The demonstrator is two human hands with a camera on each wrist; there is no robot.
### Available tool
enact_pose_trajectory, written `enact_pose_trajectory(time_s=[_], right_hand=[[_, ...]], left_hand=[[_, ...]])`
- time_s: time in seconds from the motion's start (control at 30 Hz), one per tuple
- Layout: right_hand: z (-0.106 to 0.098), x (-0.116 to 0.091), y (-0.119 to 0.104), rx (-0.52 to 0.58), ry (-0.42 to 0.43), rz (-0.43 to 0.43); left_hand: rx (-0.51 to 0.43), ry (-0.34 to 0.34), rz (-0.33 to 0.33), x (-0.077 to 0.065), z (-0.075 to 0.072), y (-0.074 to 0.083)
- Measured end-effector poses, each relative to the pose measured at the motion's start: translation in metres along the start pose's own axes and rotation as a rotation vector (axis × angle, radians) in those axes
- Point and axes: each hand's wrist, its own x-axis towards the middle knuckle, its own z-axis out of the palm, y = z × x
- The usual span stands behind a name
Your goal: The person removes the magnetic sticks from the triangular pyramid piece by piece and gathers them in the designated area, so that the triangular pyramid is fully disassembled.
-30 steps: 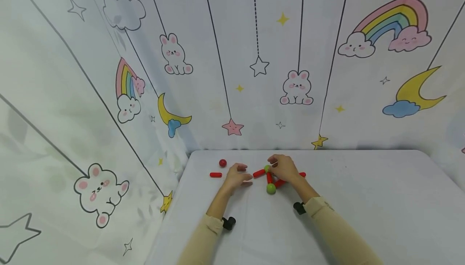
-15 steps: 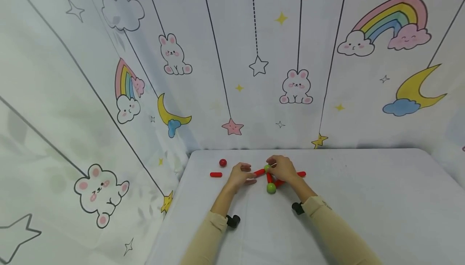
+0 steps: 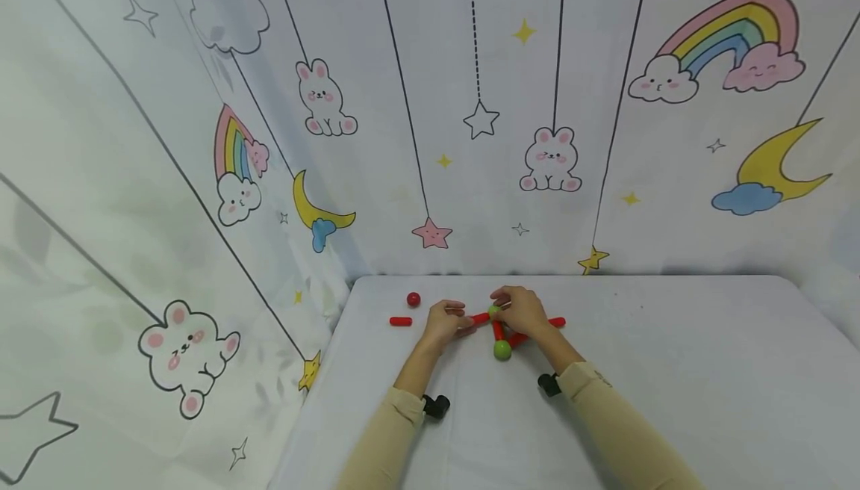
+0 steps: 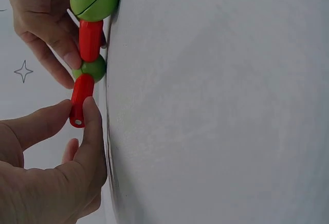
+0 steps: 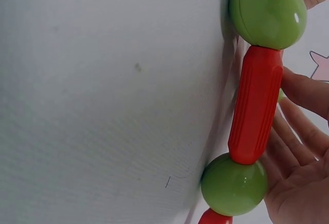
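Observation:
My left hand [image 3: 443, 323] pinches the free end of a red rod [image 4: 81, 98] between thumb and finger. The rod's other end meets a small-looking green ball [image 4: 93, 69], which my right hand [image 3: 524, 311] holds with its fingertips, partly covering it in the head view. From that ball a second red rod [image 3: 498, 331] runs toward the front green ball [image 3: 502, 349]. A third red rod [image 5: 255, 106] links the front ball to another green ball [image 5: 234, 185], hidden behind my right hand in the head view. One more red rod [image 3: 557, 322] sticks out to the right.
Left of my hands, a loose red ball [image 3: 413, 299] and a loose red rod [image 3: 401, 321] lie on the white-covered table [image 3: 672, 370]. A printed curtain [image 3: 376, 139] hangs behind the table and along its left side.
My left hand has moved a little right, from beside the red rod to gripping its end. The right hand stays at the green ball with hardly any movement.

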Motion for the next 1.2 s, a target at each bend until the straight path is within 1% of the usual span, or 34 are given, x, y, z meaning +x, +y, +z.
enact_pose_trajectory(time_s=[0.17,0.3,0.47,0.6,0.63,0.73,0.8,0.9,1.0,1.2], right_hand=[[-0.003,-0.002,-0.002,0.007,-0.009,-0.001],[-0.006,-0.004,-0.004,0.025,-0.011,0.017],[-0.005,-0.004,-0.003,0.043,-0.011,0.028],[-0.003,-0.003,-0.002,0.061,-0.012,0.033],[-0.002,-0.002,-0.002,0.064,-0.007,0.034],[-0.002,-0.001,0.000,0.054,0.002,0.024],[-0.004,0.000,0.002,0.045,0.014,0.022],[-0.008,0.001,0.003,0.029,0.018,0.030],[-0.010,0.002,0.005,0.028,0.008,0.044],[-0.010,0.003,0.007,0.038,-0.012,0.050]], left_hand=[[-0.020,0.041,-0.001,0.001,-0.001,0.000],[-0.017,0.061,-0.010,0.000,-0.002,0.000],[0.001,0.080,0.002,-0.003,-0.001,0.001],[0.033,0.096,0.018,-0.005,0.000,0.003],[0.063,0.103,0.024,-0.006,0.001,0.003],[0.091,0.119,0.029,-0.007,0.002,0.005],[0.138,0.133,0.040,-0.010,0.000,0.006],[0.187,0.158,0.061,-0.012,-0.008,0.008],[0.215,0.155,0.084,-0.012,-0.021,0.011],[0.103,0.058,0.079,-0.018,-0.046,0.020]])
